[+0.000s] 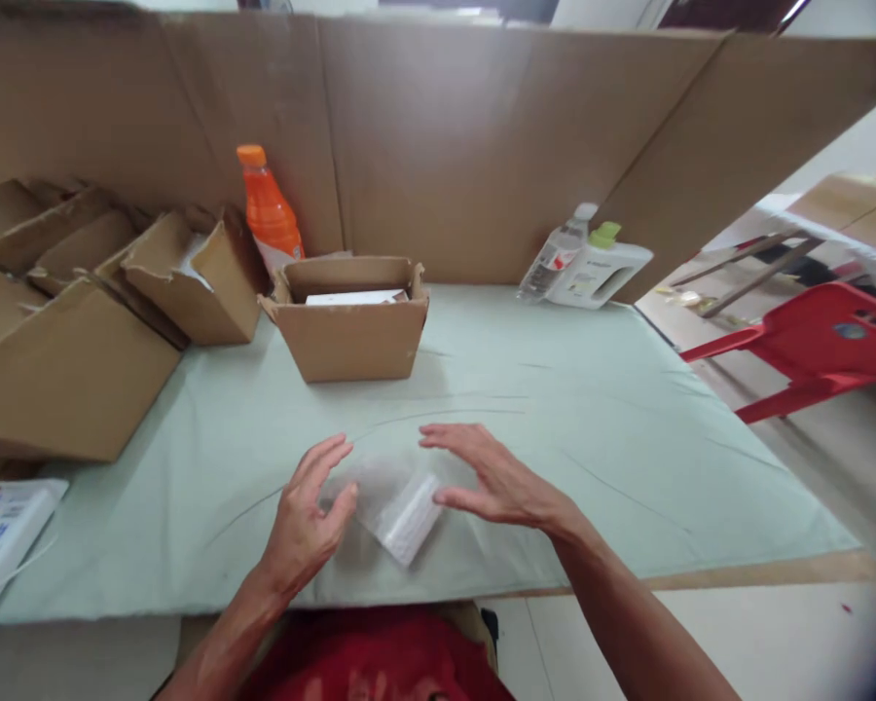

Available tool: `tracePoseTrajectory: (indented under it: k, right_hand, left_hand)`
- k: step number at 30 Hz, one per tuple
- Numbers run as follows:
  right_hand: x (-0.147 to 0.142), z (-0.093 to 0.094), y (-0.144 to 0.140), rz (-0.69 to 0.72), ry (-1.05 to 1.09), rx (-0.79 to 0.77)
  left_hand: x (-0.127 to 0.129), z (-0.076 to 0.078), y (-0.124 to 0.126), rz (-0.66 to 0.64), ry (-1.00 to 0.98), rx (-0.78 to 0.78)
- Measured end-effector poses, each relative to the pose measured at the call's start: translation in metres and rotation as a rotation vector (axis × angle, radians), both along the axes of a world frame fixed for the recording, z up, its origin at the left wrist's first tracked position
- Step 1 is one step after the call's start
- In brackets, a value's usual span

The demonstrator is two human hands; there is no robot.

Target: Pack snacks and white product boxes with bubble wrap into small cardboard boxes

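Observation:
A clear plastic bag [409,521] lies on the pale green cloth near the table's front edge, with a whitish folded part at its right end. What is inside it, if anything, I cannot make out. To its left is my left hand [310,511], fingers apart and curved toward the bag. My right hand [489,477] hovers at the bag's right side, thumb and fingers spread, the thumb tip close to the whitish part. Neither hand grips anything. Beyond them stands an open cardboard box [354,341] with a white flat item [355,298] inside.
Several open cardboard boxes [65,375] crowd the left side, near an orange bottle [270,209]. At the back right lean a clear plastic bottle [559,255] and a white jug [599,273]. A cardboard wall [445,146] closes the rear. A red chair [832,341] stands off the right side.

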State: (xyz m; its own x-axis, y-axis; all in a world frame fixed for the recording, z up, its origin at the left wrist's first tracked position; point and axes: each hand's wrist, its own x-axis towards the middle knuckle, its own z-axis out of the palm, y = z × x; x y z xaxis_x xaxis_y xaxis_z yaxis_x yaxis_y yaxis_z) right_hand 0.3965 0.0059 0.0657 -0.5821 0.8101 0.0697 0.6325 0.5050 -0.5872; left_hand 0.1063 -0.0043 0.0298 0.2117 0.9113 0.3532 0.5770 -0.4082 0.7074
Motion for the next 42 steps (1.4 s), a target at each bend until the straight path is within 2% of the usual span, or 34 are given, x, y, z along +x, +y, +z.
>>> tracePoseTrajectory:
  k: [3, 7, 12, 16, 19, 22, 25, 28, 31, 33, 34, 36, 38, 40, 42]
  right_hand:
    - [-0.007, -0.001, -0.002, 0.004, 0.026, -0.036]
    - [-0.019, -0.016, -0.008, 0.098, 0.011, -0.101]
    - [-0.036, -0.027, -0.007, 0.123, -0.084, -0.134]
    - [-0.036, -0.022, -0.006, 0.154, -0.252, -0.115]
    - [-0.028, -0.017, -0.021, 0.129, -0.249, -0.112]
    - [-0.026, -0.017, -0.049, 0.064, -0.154, -0.109]
    - [-0.036, -0.023, -0.074, 0.108, -0.028, -0.173]
    - [-0.043, -0.029, -0.086, 0.12, 0.121, -0.191]
    - [-0.042, -0.03, -0.085, 0.003, 0.216, -0.105]
    - [-0.04, -0.029, -0.08, -0.016, 0.199, -0.059]
    - [-0.04, -0.03, -0.077, 0.002, 0.174, -0.05]
    - [-0.043, -0.036, -0.071, 0.042, 0.107, -0.048]
    - [-0.05, -0.045, -0.068, 0.027, 0.042, -0.03]
    - [-0.057, -0.054, -0.07, -0.005, 0.012, 0.008]
    - [-0.062, -0.055, -0.076, 0.004, 0.043, 0.008]
  left_hand:
    - [0.004, -0.002, 0.002, -0.032, 0.048, 0.04]
    - [-0.002, -0.018, 0.003, 0.021, 0.141, 0.057]
    - [-0.007, -0.032, 0.004, 0.118, 0.532, -0.076]
    - [-0.003, -0.029, 0.011, -0.001, 0.664, -0.15]
    - [-0.003, -0.021, 0.027, -0.04, 0.705, -0.128]
    - [-0.002, -0.015, 0.054, -0.003, 0.728, 0.022]
    - [0.004, -0.015, 0.085, -0.039, 0.7, 0.151]
    - [0.006, -0.018, 0.1, -0.072, 0.691, 0.161]
    - [-0.001, -0.015, 0.083, -0.036, 0.593, 0.187]
    - [-0.009, -0.009, 0.057, -0.041, 0.452, 0.209]
    - [-0.012, -0.006, 0.041, -0.083, 0.378, 0.202]
    - [-0.018, -0.005, 0.009, -0.231, 0.256, 0.127]
    - [-0.02, -0.01, -0.017, -0.338, 0.172, -0.002]
    - [-0.02, -0.02, -0.03, -0.329, 0.123, -0.125]
    - [-0.02, -0.028, -0.034, -0.279, 0.08, -0.208]
